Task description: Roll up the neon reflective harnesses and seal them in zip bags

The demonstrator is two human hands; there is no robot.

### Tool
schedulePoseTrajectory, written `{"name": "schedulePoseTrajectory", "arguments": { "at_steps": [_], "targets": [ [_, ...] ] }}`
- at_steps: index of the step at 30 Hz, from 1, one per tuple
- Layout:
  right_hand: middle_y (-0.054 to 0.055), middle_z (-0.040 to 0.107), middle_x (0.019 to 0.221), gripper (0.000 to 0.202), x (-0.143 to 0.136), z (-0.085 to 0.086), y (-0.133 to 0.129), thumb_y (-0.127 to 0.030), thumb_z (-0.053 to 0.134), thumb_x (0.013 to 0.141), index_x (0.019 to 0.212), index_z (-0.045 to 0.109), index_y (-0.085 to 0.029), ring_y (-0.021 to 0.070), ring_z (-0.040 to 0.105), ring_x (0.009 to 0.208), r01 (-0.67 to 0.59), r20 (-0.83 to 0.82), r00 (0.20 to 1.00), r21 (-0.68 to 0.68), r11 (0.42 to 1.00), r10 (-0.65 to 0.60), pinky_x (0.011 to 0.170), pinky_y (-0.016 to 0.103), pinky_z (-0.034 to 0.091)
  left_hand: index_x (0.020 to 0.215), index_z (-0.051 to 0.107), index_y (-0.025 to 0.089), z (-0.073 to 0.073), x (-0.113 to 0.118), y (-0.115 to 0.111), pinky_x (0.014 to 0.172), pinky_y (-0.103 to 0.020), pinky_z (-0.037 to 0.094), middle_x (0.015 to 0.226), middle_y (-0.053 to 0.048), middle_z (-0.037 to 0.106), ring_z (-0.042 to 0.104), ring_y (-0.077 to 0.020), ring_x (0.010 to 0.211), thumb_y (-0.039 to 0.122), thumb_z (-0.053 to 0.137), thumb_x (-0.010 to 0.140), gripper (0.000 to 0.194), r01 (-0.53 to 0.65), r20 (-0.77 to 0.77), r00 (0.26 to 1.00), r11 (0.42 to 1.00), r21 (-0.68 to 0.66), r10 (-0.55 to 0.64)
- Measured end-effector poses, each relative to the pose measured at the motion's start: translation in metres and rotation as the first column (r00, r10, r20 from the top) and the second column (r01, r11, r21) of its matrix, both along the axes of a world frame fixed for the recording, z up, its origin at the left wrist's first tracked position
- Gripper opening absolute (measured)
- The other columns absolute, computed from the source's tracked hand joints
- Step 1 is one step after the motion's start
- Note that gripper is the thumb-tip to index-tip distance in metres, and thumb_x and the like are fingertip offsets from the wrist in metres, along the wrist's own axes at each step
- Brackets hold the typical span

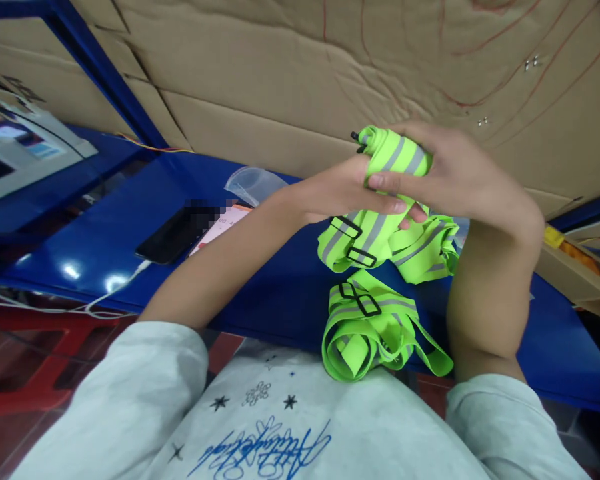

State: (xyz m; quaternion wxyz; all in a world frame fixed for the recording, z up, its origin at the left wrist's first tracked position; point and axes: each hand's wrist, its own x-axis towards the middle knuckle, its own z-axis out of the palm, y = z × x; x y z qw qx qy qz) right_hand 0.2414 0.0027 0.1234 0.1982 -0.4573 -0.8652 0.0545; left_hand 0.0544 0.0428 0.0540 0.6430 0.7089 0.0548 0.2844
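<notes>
We see both hands raised over the blue table (265, 287), close to the cardboard (260, 73) behind. Our left hand (353, 190) comes in from the left, forearm slanting up and wrist fairly straight, its fingers lying against the lower part of the rolled strap (397, 157). Our right hand (447, 167) comes over from the right, elbow bent and wrist cocked inward, its back mostly up, thumb laid across the roll. Both are narrowed around the same roll, left from the left side and below, right from the right and top. Some fingers are hidden behind the strap.

The rolled strap is neon yellow-green with silver-grey bands, wound into a thick coil, small black bits at its upper left end. It sits between the hands, right of centre. Just below it we get a looped section (330, 253) with two black slider buckles; can't tell if it joins the roll. Beside that, a loose strap pile (425, 257) sits under the right hand. Nearer our body, at the table edge, a strap bundle (347, 353) has a loose coil, a trailing loop and black buckles on top. Left side: dark phone (165, 237), white cable (117, 287), clear plastic bag (255, 185).
</notes>
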Motion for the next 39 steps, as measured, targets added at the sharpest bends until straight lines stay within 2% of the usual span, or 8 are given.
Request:
{"name": "schedulePoseTrajectory", "arguments": {
  "at_steps": [6,9,15,21,24,30,35,39],
  "targets": [
    [0.006,0.075,0.124,0.049,-0.005,0.003,-0.005,-0.061,0.073,0.088,0.129,0.07,-0.034,0.0292,0.072,0.095,0.18,-0.184,0.968,0.044,0.983,-0.169,0.079,0.043,0.058,0.113,0.072,0.015,-0.011,0.009,-0.002,0.1,-0.039,0.063,0.108,-0.008,0.081,0.079,-0.0224,0.101,0.031,0.088,0.08,0.04,0.158,0.06,0.987,0.944,-0.29,-0.147],
    [0.007,0.076,0.107,0.044,-0.005,0.0,-0.008,-0.063,0.076,0.085,0.116,0.074,-0.032,0.0243,0.067,0.072,0.19,-0.379,0.911,0.037,0.981,-0.162,0.06,0.039,0.05,0.12,0.073,0.02,-0.01,0.008,-0.003,0.094,-0.038,0.064,0.106,-0.007,0.081,0.078,-0.0246,0.102,0.031,0.087,0.079,0.045,0.148,0.034,0.989,0.963,-0.226,-0.145],
    [0.003,0.07,0.077,0.032,-0.016,-0.005,-0.011,-0.059,0.079,0.084,0.083,0.075,-0.027,0.0219,0.063,0.072,0.185,-0.564,0.819,0.083,0.979,-0.107,0.061,0.035,0.045,0.105,0.077,0.015,0.004,-0.002,-0.005,0.094,-0.039,0.059,0.102,-0.004,0.077,0.079,-0.0235,0.099,0.025,0.082,0.081,0.026,-0.096,-0.001,0.995,0.995,-0.005,0.096],
    [0.004,0.064,0.067,0.039,-0.025,0.003,-0.02,-0.059,0.08,0.08,0.067,0.064,-0.026,0.0202,0.054,0.058,0.253,-0.661,0.738,0.087,0.964,-0.134,0.048,0.032,0.029,0.124,0.074,0.022,0.002,-0.003,-0.018,0.099,-0.043,0.063,0.114,-0.008,0.08,0.077,-0.0334,0.113,0.039,0.085,0.074,0.054,0.244,0.076,0.97,0.913,-0.327,-0.232],
    [0.003,0.05,0.065,0.036,-0.016,0.007,-0.02,-0.048,0.079,0.086,0.066,0.061,-0.023,0.0167,0.048,0.061,0.265,-0.655,0.753,0.216,0.94,-0.061,0.055,0.032,0.025,0.116,0.075,0.021,-0.003,0.003,-0.027,0.098,-0.044,0.063,0.11,-0.01,0.081,0.078,-0.0327,0.107,0.04,0.089,0.071,0.051,0.221,0.061,0.975,0.894,-0.39,-0.215],
    [0.0,0.041,0.056,0.039,-0.012,0.008,-0.025,-0.041,0.079,0.087,0.06,0.059,-0.019,0.0103,0.037,0.052,0.193,-0.692,0.722,0.224,0.955,0.017,0.049,0.03,0.015,0.106,0.076,0.014,-0.01,0.008,-0.022,0.094,-0.039,0.063,0.108,-0.009,0.079,0.077,-0.0262,0.101,0.026,0.093,0.069,0.042,-0.139,-0.071,0.989,0.972,-0.191,0.127],
    [0.001,0.067,0.075,0.016,-0.011,0.008,-0.022,-0.037,0.084,0.083,0.086,0.078,-0.022,0.0131,0.055,0.059,-0.049,-0.8,0.599,-0.013,0.999,0.019,0.05,0.027,0.035,0.102,0.079,0.017,-0.004,0.002,-0.016,0.104,-0.033,0.058,0.105,-0.005,0.08,0.075,-0.0212,0.107,0.029,0.078,0.085,0.02,-0.091,0.007,0.996,0.982,0.164,0.091],
    [0.003,0.075,0.1,0.022,-0.002,0.007,-0.02,-0.043,0.085,0.083,0.1,0.078,-0.03,0.0188,0.067,0.081,-0.006,-0.652,0.758,-0.027,1.0,-0.013,0.065,0.032,0.047,0.097,0.081,0.018,0.002,0.0,-0.017,0.094,-0.03,0.06,0.101,-0.003,0.081,0.075,-0.0199,0.1,0.027,0.073,0.088,0.015,-0.017,-0.017,1.0,0.963,0.269,0.023]
  ]
}}
